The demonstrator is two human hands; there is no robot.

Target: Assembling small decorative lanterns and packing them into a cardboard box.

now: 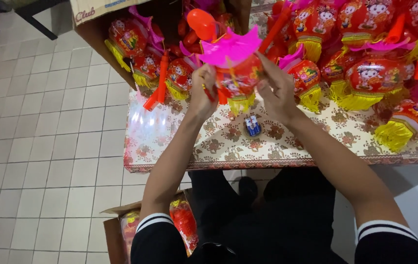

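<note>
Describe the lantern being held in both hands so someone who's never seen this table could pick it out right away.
Start at the table with the floral cloth, crowded with red toy lanterns. Above its front middle, the left hand and right hand grip one red lantern with a yellow fringe. Unlike its neighbours lying on the cloth, it is lifted up and topped by a spread bright pink fan-shaped canopy.

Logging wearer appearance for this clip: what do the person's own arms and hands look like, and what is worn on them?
Both forearms are bare. Short black sleeves end above the elbows, each cuff edged with white stripes. The left hand and right hand wear no gloves; no watch or bracelet shows on either wrist.
</note>
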